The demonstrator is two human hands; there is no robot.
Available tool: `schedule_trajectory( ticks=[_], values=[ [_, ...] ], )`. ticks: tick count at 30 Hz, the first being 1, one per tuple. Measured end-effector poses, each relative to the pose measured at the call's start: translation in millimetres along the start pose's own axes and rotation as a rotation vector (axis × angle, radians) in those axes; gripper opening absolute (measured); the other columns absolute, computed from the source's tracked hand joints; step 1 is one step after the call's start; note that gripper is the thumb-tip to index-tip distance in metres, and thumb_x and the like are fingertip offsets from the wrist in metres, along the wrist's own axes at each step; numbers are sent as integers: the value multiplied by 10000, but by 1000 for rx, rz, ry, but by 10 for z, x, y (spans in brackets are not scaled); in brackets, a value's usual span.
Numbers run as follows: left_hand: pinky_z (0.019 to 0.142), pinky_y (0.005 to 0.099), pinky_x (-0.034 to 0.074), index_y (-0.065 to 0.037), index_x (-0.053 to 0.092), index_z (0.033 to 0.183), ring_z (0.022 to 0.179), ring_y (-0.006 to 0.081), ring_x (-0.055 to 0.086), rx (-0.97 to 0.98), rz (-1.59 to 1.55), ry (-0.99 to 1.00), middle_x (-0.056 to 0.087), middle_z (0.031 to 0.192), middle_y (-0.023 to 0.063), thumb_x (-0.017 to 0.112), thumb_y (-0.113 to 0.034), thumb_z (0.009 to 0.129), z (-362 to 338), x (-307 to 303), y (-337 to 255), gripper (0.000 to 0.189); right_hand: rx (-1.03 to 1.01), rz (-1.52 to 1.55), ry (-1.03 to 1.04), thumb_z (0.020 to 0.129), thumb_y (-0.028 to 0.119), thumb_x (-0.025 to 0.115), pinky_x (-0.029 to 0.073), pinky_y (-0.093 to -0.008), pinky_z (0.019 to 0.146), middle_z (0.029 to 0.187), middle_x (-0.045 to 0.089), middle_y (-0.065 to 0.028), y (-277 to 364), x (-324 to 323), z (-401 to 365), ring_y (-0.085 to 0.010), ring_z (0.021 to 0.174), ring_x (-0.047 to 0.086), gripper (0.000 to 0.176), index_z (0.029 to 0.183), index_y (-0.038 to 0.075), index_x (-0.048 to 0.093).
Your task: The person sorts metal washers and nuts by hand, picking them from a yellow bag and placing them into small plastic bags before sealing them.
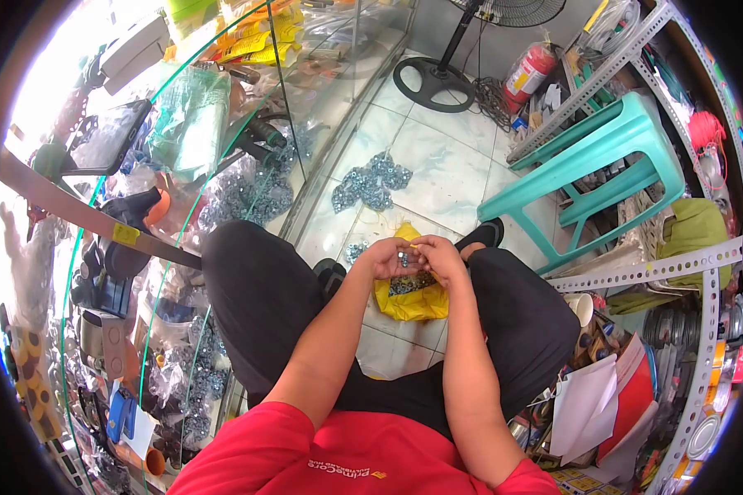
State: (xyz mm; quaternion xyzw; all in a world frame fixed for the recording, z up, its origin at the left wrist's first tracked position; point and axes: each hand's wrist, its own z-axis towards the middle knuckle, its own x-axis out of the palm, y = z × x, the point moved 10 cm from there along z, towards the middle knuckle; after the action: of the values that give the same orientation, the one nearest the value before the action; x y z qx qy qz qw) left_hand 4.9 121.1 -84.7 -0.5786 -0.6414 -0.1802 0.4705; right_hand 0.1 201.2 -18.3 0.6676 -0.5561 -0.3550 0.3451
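My left hand (pixel 381 259) is cupped, with a few small shiny metal pieces (pixel 404 259) in its fingers. Close against it, my right hand (pixel 440 258) has its fingers pinched together; what they hold, if anything, is too small to make out. Beneath both hands a yellow plastic bag (pixel 425 308) lies open on the floor, with many small dark metal pieces (pixel 411 284) inside. Further ahead on the tiles is a heap of small clear packets (pixel 373 181) filled with silvery pieces. A smaller silvery pile (pixel 355 252) sits left of my left hand.
A glass display case (pixel 305 165) full of bagged goods runs along my left. To the right, a teal plastic stool (pixel 586 165) stands beside a metal shelf (pixel 648 271). A fan base (pixel 433 85) and a red fire extinguisher (pixel 530 73) are at the back.
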Motion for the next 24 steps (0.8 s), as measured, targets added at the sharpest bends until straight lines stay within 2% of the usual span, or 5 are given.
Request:
schedule_trajectory(
  ticks=[3,9,12,21,24],
  values=[
    [856,393,562,40,540,1100,927,264,654,-22,14,5,646,1001,148,407,-208,960,-85,71,-26,314,41,199,-30,888,41,519,461,-223,547,895,662,-64,-35,-109,-7,-97,637,564,283,1151,-23,602],
    [882,385,553,25,554,1094,949,256,649,33,20,72,646,1008,146,415,-200,948,15,65,-33,302,38,165,149,916,72,509,438,-196,550,950,649,-29,90,92,-136,-70,654,523,282,1182,17,582],
    [881,378,553,14,566,1072,949,246,651,42,28,74,649,1007,138,421,-186,941,37,20,-31,279,31,165,141,917,74,509,440,-201,554,977,663,-40,86,87,-119,-68,656,520,263,1161,20,591],
    [905,361,535,31,551,1146,1021,256,645,30,46,47,649,1085,143,445,-159,935,-104,120,-100,303,59,339,17,917,74,513,429,-206,533,908,657,-58,-33,-101,-49,-81,651,536,224,1105,-15,596],
    [931,369,519,31,542,1167,1030,259,642,24,39,58,644,1103,137,447,-158,938,-52,61,-75,312,56,252,96,911,48,517,428,-203,545,907,660,-48,-2,-34,-64,-82,667,538,202,1096,8,588]
  ],
)
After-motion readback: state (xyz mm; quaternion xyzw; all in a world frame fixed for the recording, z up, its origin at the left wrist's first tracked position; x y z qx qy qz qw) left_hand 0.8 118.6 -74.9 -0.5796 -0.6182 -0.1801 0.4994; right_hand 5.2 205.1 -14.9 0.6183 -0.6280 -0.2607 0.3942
